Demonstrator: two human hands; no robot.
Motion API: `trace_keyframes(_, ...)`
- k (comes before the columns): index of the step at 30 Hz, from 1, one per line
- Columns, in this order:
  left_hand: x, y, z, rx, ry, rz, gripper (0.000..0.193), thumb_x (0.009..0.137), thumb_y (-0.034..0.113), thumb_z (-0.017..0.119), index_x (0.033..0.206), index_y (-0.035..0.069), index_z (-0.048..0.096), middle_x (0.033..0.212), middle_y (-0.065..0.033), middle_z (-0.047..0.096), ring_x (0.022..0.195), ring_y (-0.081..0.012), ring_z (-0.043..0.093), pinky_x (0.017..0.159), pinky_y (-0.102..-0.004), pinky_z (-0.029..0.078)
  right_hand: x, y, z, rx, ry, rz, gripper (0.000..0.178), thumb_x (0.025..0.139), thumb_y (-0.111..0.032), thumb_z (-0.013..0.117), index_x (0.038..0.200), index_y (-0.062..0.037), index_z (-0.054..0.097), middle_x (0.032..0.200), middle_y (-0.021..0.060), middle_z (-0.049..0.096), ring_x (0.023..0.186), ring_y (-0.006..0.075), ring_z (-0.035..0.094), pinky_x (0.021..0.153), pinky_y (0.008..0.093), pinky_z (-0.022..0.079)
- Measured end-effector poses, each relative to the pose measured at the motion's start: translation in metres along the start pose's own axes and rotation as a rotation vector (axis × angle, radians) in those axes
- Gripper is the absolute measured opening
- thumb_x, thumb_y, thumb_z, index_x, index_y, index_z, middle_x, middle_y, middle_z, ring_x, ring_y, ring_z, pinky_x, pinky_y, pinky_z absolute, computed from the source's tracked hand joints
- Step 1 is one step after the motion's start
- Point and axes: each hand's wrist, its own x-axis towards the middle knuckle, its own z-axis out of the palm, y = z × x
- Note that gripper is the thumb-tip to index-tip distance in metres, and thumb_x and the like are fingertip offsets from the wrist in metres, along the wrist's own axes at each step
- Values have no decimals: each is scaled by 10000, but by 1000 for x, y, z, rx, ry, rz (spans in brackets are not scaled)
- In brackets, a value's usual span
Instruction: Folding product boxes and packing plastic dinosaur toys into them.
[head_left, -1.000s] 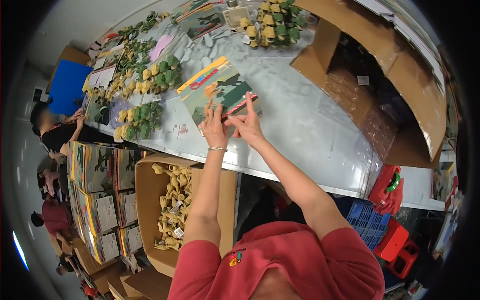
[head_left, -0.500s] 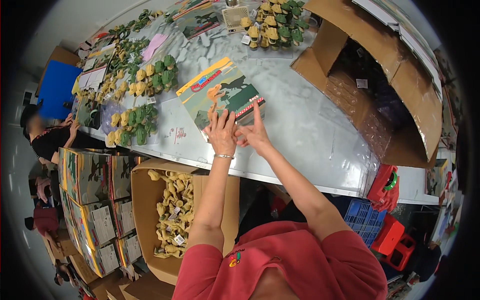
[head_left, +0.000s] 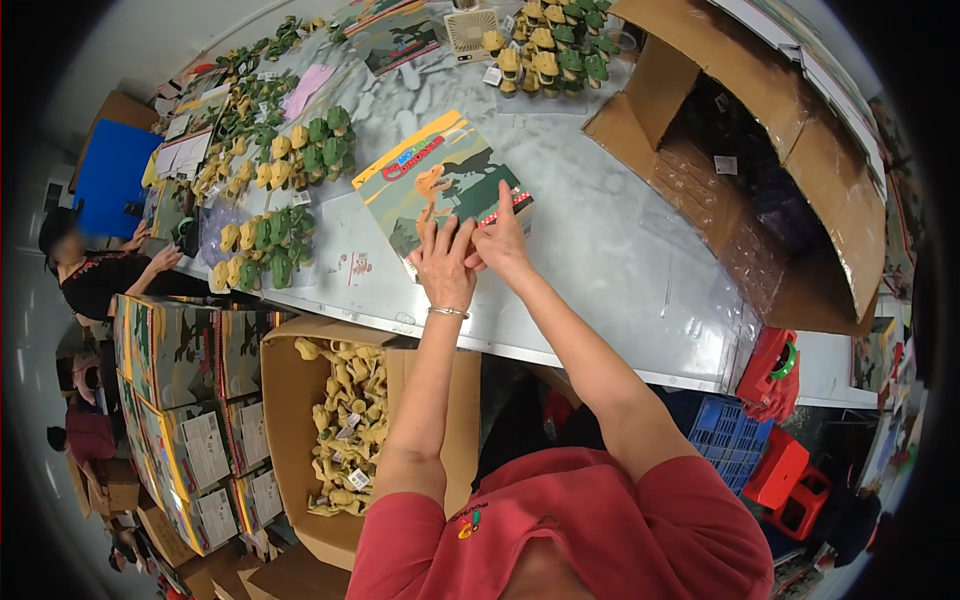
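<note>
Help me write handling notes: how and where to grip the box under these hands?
Probably the left edge and right edge of the box, pressed inward from both sides: it lies printed face up, those edges run straight, and bare tabletop flanks each.

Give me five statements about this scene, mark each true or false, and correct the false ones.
1. The fingers of the left hand rest on the printed box. True.
2. The right hand is holding a toy up in the air. False: it is at the printed box, with its index finger stretched out.
3. An open carton in front of the table holds yellow toys. True.
4. The bracelet is on the right wrist. False: it is on the left wrist.
5. The blue crate is left of the open carton. False: it is to the right.
</note>
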Motion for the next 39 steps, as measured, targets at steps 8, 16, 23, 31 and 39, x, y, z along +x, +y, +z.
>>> trace_keyframes(8,0,3,-2,-17,-11,-43,397,693,143,661,1088,169,639,1162,-37,581,1152,-279,467,793,-374,342,-8,-10,-6,-125,-51,47,771,802,5,488,1412,-103,29,675,135,618,461,189,597,391,306,502)
trace_keyframes(16,0,-2,3,-26,-5,-25,424,660,85,669,1076,161,643,1162,-43,582,1144,-288,470,774,-384,346,-7,8,-3,7,78,82,375,810,-52,539,1118,-60,327,730,117,628,424,165,534,360,283,452)
trace_keyframes(23,9,-3,-9,-81,-98,-12,416,657,47,639,1060,150,650,1133,-64,589,1113,-293,479,773,-399,347,3,15,-16,-18,-113,92,153,822,-28,535,797,-51,385,734,122,630,433,173,570,359,285,468)
trace_keyframes(31,15,-16,-16,-137,-157,122,396,663,41,615,1048,126,651,1119,-81,566,1116,-304,451,779,-393,351,0,46,-13,430,-149,-49,192,865,-18,516,740,-61,377,760,100,630,570,132,597,530,259,522)
trace_keyframes(39,18,-21,-19,-226,-215,134,370,682,75,612,1046,126,658,1163,-103,529,1109,-321,447,795,-407,343,2,48,-19,505,-143,199,216,867,-25,538,749,-75,364,794,97,634,576,134,595,512,245,516)
